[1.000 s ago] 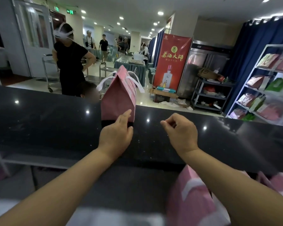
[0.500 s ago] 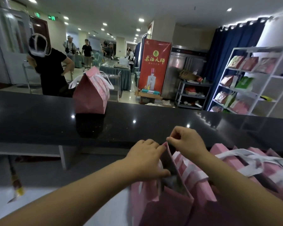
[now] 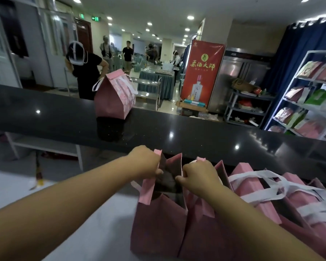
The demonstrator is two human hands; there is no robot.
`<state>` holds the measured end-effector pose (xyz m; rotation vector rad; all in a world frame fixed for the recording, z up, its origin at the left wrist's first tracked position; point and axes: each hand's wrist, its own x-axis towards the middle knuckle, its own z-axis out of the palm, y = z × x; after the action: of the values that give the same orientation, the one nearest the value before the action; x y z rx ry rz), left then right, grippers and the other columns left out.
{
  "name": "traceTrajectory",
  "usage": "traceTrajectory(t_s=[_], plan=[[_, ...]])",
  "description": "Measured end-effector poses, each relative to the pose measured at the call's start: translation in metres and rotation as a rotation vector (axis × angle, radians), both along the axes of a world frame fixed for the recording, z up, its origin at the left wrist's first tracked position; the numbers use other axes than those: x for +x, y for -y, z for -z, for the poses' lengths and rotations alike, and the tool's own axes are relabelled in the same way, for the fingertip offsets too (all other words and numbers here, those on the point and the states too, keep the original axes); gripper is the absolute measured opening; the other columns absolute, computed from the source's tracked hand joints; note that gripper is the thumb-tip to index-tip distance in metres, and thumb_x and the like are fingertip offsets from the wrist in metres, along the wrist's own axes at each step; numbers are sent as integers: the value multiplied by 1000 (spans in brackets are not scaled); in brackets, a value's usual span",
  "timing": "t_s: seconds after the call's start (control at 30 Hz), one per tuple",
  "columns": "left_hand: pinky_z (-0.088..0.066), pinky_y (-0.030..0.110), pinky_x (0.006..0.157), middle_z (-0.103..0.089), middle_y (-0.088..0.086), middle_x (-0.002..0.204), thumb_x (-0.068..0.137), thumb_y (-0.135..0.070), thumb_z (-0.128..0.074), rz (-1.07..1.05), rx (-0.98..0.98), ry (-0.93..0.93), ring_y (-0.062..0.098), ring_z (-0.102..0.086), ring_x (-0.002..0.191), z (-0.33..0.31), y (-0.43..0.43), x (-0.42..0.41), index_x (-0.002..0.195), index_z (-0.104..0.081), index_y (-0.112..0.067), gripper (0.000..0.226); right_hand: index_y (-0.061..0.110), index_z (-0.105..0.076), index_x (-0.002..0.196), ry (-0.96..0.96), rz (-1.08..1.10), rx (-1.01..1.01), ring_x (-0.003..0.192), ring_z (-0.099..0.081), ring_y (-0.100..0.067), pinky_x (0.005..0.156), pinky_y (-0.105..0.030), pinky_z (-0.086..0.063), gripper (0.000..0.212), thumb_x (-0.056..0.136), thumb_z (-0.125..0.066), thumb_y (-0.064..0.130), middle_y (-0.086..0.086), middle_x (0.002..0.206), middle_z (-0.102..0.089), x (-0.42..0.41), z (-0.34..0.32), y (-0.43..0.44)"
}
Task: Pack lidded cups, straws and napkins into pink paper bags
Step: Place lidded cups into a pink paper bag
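Fingers of the left hand (image 3: 145,162): curled over the top edge of the left wall of the open pink bag (image 3: 158,225), pinching it. Fingers of the right hand (image 3: 199,176): curled round the top edge of the same bag's right wall, thumb on the inner side. Open pink bag: at 6 o'clock, upright on the white desk (image 3: 102,213), mouth spread between the two hands; the interior is dark and its contents cannot be made out. Row of further pink bags (image 3: 252,196): at 4 o'clock, touching the open bag's right side, white ribbon handles (image 3: 271,187) draped across their tops. Black desk (image 3: 196,132): a glossy raised top just beyond the hands, running from 9 to 3 o'clock. Closed pink bag (image 3: 113,98): at 11 o'clock, upright on the black desk, top folded shut, white handles hanging at its sides. Red banner (image 3: 203,72): at 1 o'clock, behind the black desk. White shelf rack (image 3: 309,102): at 3 o'clock, holding pink and green packets. Person in black (image 3: 87,72): at 11 o'clock, behind the closed bag.
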<state>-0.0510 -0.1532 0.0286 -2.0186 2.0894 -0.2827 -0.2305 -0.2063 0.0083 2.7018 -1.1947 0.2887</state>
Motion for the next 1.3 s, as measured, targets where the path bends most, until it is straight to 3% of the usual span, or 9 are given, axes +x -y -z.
traceTrajectory(t_s=[0.1, 0.2, 0.3, 0.43, 0.63, 0.73, 0.9, 1.1, 1.3], plan=[[-35, 37, 94, -58, 0, 80, 81, -66, -46, -85, -70, 3, 19, -49, 75, 13, -5, -10, 92, -53, -18, 50, 19, -57, 65, -26, 2, 17, 82, -54, -18, 68, -30, -32, 36, 83, -50, 49, 0, 76, -61, 0, 12, 1], [-31, 37, 102, -61, -2, 79, 84, -57, -48, -157, -123, -67, 18, -53, 75, 14, -14, -13, 87, -53, -18, 39, 20, -59, 67, -13, 32, -4, 70, -50, -18, 68, -30, -31, 35, 84, -48, 49, 1, 67, -55, -1, 20, -1], [-44, 31, 74, -62, 2, 77, 91, -42, -46, -250, -208, -234, 19, -57, 72, 12, -29, -13, 82, -57, -16, 29, 19, -57, 65, -20, 48, -53, 71, -49, -19, 79, -34, -36, 33, 85, -46, 43, 0, 69, -60, -2, 20, -3], [-31, 25, 52, -56, 0, 69, 95, -33, -43, -334, -292, -436, 15, -53, 63, 13, -55, -13, 71, -51, -21, 27, 17, -61, 72, -22, 46, -90, 82, -52, -22, 77, -35, -29, 27, 87, -45, 32, -2, 76, -63, -5, 16, -16], [-44, 25, 55, -55, -2, 66, 95, -33, -44, -314, -451, -632, 11, -54, 61, 14, -104, -24, 70, -50, -23, 28, 9, -65, 64, 152, -34, -128, 74, -55, -29, 80, -40, -38, 23, 82, -61, 24, -9, 65, -64, -18, 10, -65], [-38, 24, 51, -51, -5, 62, 94, -31, -46, -245, -558, -653, 9, -50, 57, 6, -136, -31, 68, -49, -23, 28, 10, -65, 60, 192, -29, -182, 69, -58, -31, 78, -40, -43, 21, 74, -72, 24, -9, 60, -63, -24, 5, -102], [-43, 28, 58, -57, 0, 66, 95, -30, -46, -135, -662, -732, 14, -54, 61, 5, -193, -45, 74, -59, -14, 29, 12, -64, 60, 236, 36, -227, 69, -58, -30, 75, -39, -42, 21, 74, -71, 25, -8, 61, -64, -41, 3, -169], [-34, 17, 51, -53, -7, 64, 96, -31, -45, -90, -563, -859, 5, -52, 58, 19, -238, -93, 76, -58, -19, 26, 14, -66, 69, 278, 137, -165, 69, -57, -26, 78, -36, -41, 20, 81, -67, 30, -7, 68, -65, -99, 12, -228], [-43, 27, 53, -55, -3, 63, 95, -33, -44, 12, -423, -881, 11, -54, 59, 20, -245, -182, 70, -55, -21, 30, 17, -63, 66, 291, 331, -73, 68, -50, -23, 74, -33, -32, 29, 84, -61, 39, -4, 63, -57, -195, 18, -251]])
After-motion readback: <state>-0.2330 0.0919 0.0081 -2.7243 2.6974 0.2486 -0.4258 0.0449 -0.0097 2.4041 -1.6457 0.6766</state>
